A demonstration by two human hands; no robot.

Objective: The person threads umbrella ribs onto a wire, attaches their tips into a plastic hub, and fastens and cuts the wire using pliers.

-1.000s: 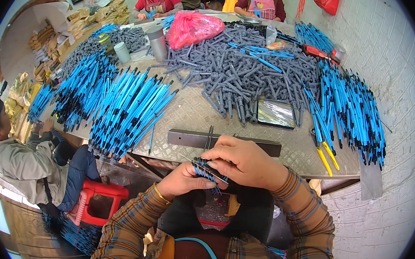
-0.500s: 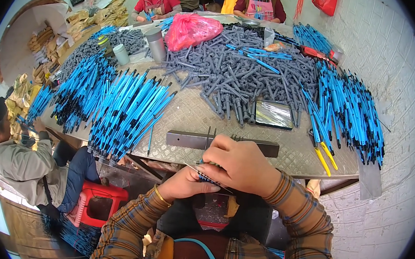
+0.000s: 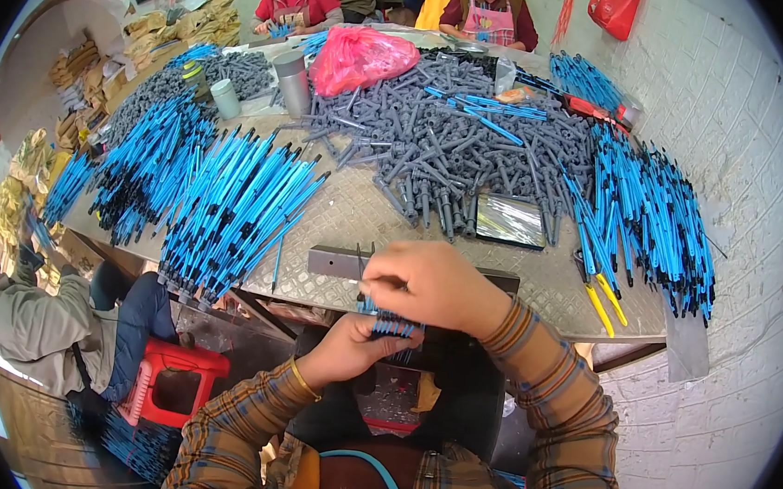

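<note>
My left hand [image 3: 345, 349] is closed around a small bundle of thin blue rods with black parts [image 3: 395, 326], just below the table's near edge. Over it is my right hand [image 3: 439, 286], palm down with its fingers curled together; what they pinch, if anything, is hidden. Behind the fingers a dark metal bar [image 3: 334, 263] lies along the table edge, with thin dark pins [image 3: 365, 259] upright by it. A fan-shaped pile of blue rods with black ends [image 3: 241, 203] lies to the left, and another pile [image 3: 654, 221] to the right.
Grey plastic parts [image 3: 447, 147] heap across the table [image 3: 339, 207]. In front of them sits a tray of thin shiny pins [image 3: 510, 220]. Yellow-handled pliers [image 3: 600, 305] lie right. A pink bag [image 3: 361, 60] and a metal cup [image 3: 291, 82] stand behind. A co-worker [image 3: 31, 315] sits left beside a red stool [image 3: 179, 380].
My left hand has turned, so the bundle shows more plainly. My right hand has shifted left and up. The light thin pin seen at the fingers before no longer shows.
</note>
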